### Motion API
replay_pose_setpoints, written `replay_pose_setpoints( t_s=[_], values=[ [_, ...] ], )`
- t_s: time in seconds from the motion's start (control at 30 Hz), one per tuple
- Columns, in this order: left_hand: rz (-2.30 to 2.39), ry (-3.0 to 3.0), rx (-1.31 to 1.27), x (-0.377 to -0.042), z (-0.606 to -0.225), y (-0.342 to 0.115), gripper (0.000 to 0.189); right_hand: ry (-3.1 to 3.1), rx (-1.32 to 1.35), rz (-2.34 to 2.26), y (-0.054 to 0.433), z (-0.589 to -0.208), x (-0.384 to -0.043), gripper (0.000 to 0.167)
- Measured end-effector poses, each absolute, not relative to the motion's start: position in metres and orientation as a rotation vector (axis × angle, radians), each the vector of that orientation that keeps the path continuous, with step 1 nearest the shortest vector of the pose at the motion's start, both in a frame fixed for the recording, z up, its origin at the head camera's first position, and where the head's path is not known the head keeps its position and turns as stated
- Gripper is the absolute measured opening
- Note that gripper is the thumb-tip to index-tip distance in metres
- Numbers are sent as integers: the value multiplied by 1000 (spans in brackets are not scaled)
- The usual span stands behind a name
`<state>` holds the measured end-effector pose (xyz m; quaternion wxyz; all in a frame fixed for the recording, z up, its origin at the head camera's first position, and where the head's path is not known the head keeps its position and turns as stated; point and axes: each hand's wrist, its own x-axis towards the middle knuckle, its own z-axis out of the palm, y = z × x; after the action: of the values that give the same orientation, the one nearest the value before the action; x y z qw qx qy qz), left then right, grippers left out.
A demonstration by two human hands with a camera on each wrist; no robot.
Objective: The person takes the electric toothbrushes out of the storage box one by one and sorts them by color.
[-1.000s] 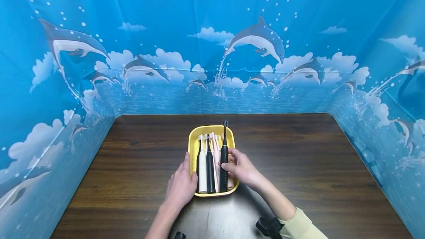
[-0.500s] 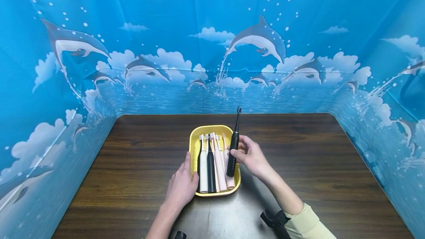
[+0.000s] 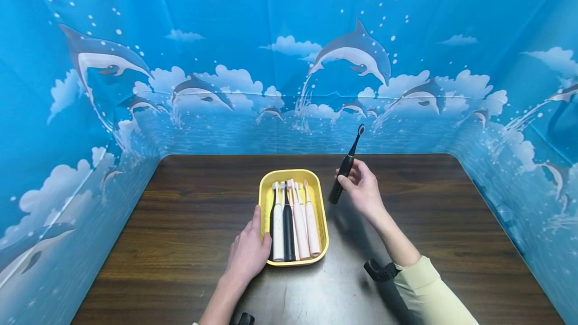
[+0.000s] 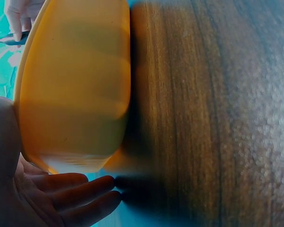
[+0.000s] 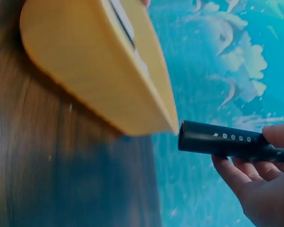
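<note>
My right hand (image 3: 367, 192) holds a black electric toothbrush (image 3: 345, 170) up in the air, right of the yellow basket (image 3: 325, 229). Thumb and fingers pinch its handle (image 5: 203, 137), which shows a row of small white marks; the brush head points up and away. My left hand (image 3: 248, 247) grips the basket's left side, thumb over the rim and fingers along the outer wall (image 4: 75, 85). Inside the basket, several electric toothbrushes lie side by side, heads to the far end: a white one (image 3: 278, 229), a black one (image 3: 288, 229) and pink ones (image 3: 311, 229). Another black one at the left is partly hidden.
The basket stands on a dark wood-grain table (image 3: 189, 214). A blue curtain (image 3: 289, 39) printed with dolphins and clouds encloses the back and sides. A black strap (image 3: 381, 271) sits on the right wrist beside a pale yellow sleeve (image 3: 433, 290).
My right hand has lifted the black toothbrush out of the basket and carried it right and away, tilting its head to the right. The left hand stays at the basket's side.
</note>
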<state>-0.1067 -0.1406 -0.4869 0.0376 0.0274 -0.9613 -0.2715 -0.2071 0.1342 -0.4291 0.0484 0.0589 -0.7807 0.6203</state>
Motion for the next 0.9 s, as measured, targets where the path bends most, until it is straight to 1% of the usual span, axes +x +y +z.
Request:
replay_pose_setpoints(
  t_s=[0.17, 0.47, 0.9],
  values=[
    [-832, -2955, 82, -107, -488, -141, 71, -2365, 175, 1748, 139, -444, -219, 44],
    [-823, -2943, 52, -105, -488, -141, 70, -2295, 198, 1546, 141, -484, -234, 42],
    [-850, -2952, 84, -107, -489, -142, 72, -2297, 149, 1526, 139, -499, -240, 42]
  ],
)
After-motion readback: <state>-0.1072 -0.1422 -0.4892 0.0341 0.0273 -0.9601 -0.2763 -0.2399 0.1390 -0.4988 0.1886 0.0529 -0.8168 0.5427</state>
